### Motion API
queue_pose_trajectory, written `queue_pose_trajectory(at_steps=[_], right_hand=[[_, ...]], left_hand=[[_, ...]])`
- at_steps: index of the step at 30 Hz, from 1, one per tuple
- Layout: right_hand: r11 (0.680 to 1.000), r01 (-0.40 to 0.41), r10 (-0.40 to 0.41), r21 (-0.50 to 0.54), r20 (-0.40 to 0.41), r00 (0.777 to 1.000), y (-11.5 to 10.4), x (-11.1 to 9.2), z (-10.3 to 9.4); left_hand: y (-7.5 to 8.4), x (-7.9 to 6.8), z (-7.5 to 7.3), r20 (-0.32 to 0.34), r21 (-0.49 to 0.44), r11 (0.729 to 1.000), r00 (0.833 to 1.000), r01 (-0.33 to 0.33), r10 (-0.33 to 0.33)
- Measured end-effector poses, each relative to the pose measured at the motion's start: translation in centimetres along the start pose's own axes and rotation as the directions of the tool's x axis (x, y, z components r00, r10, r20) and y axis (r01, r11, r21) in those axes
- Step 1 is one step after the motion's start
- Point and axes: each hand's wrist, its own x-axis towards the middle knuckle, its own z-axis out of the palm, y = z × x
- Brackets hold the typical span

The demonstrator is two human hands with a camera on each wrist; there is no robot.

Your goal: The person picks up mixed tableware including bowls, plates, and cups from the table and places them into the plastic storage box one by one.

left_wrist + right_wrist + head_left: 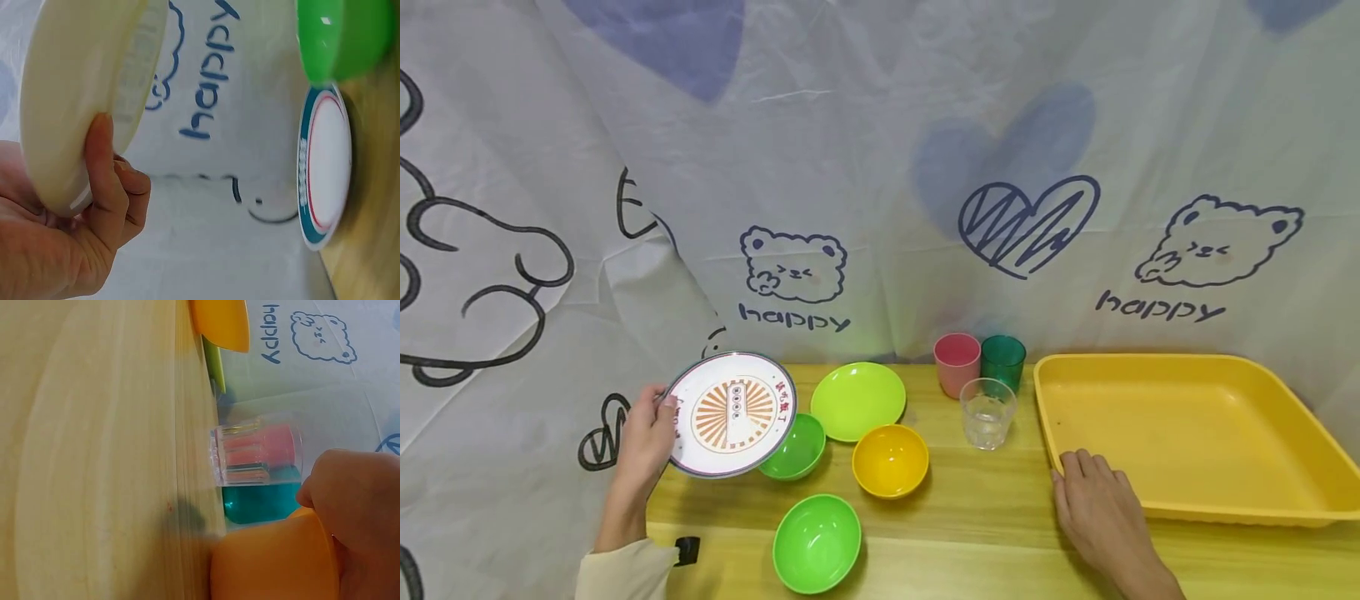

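My left hand (646, 437) grips the left edge of a white plate (733, 414) with an orange ray print, raised above the table at a tilt. In the left wrist view the plate's pale underside (69, 81) faces the camera, one finger pressed along it. Below it, a teal-rimmed plate (328, 169) lies on the table, hidden from the head view. At the right, my right hand (1097, 508) grips the near left rim of a yellow tray (1187, 433). In the right wrist view the tray wall (275, 562) stands under my curled fingers.
Green bowls (817, 543) (793, 450), a yellow bowl (891, 461) and a lime plate (859, 402) stand left of centre. A clear cup (988, 414), a pink cup (957, 365) and a teal cup (1003, 362) stand beside the tray. A printed curtain (880, 167) hangs behind.
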Motion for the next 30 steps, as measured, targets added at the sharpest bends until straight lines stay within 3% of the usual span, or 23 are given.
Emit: queue_pose_trajectory(at_steps=[5, 10, 13, 20, 30], right_hand=[[1.000, -0.002, 0.002, -0.004, -0.010, 1.000, -0.1, 0.0, 0.1], [1.000, -0.006, 0.006, -0.005, 0.003, 1.000, -0.2, 0.1, 0.1], [1.000, -0.007, 0.007, -0.009, 0.000, 1.000, -0.2, 0.1, 0.1], [0.999, -0.031, 0.031, -0.006, 0.024, 0.999, -0.2, 0.1, 0.1], [1.000, -0.021, 0.021, -0.012, 0.022, 1.000, 0.0, -0.1, 0.1]], left_hand=[[0.7, 0.5, 1.2, 0.028, -0.199, 0.979, 0.999, 0.035, -0.030], [1.4, 0.8, 2.3, 0.069, -0.356, 0.928, 0.994, 0.107, -0.088], [2.0, 1.1, 3.1, 0.100, -0.425, 0.897, 0.991, 0.119, -0.085], [3.5, 1.1, 4.7, 0.138, -0.504, 0.855, 0.988, 0.127, -0.065], [4.2, 0.6, 6.0, 0.201, -0.568, 0.807, 0.978, 0.164, -0.057]])
